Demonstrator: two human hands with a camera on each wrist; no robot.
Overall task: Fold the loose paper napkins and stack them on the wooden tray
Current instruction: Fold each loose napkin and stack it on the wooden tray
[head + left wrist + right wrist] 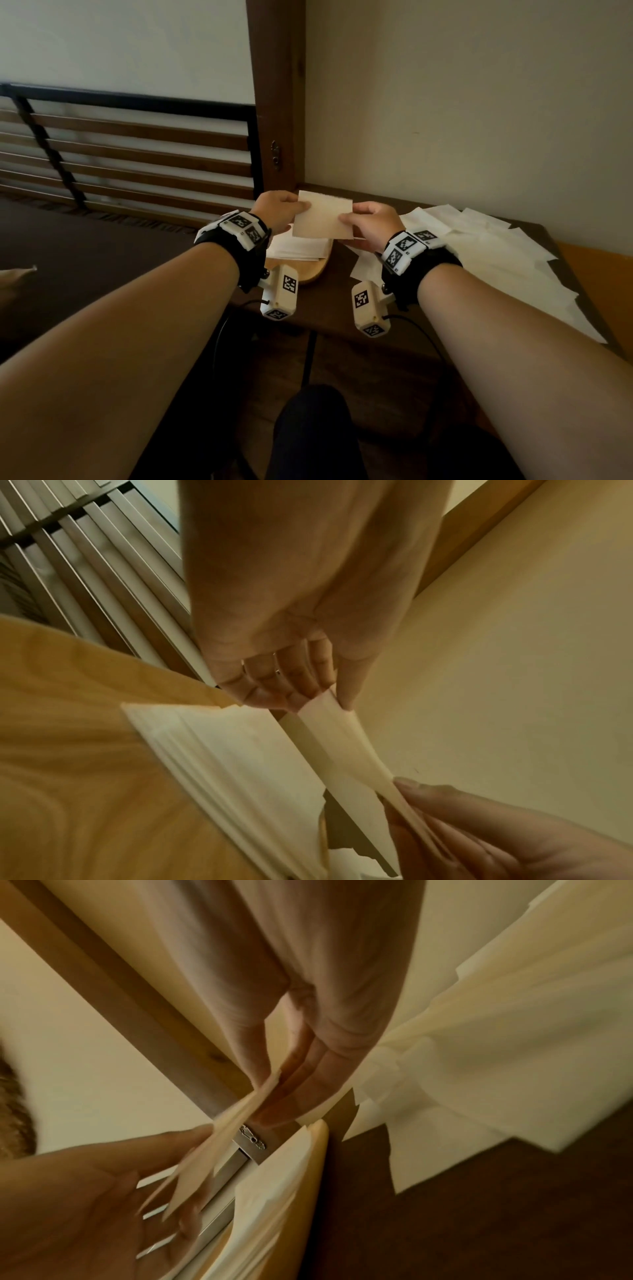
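Note:
A folded cream napkin (323, 219) hangs in the air between both hands, above the table. My left hand (301, 206) pinches its left edge and my right hand (346, 218) pinches its right edge. The left wrist view shows the napkin (337, 739) edge-on, stretched between the left fingers (298, 693) and the right hand (479, 837). In the right wrist view the same napkin (219, 1150) is blurred between both hands. Below it a stack of folded napkins (298, 247) lies on the wooden tray (313, 272). Loose unfolded napkins (496, 253) spread over the table's right side.
The dark brown table (329, 308) stands against a cream wall, with a dark wooden post (277, 102) at its back left corner. A slatted frame (137, 150) lies to the left. My dark-clothed knee (315, 431) is under the table's front edge.

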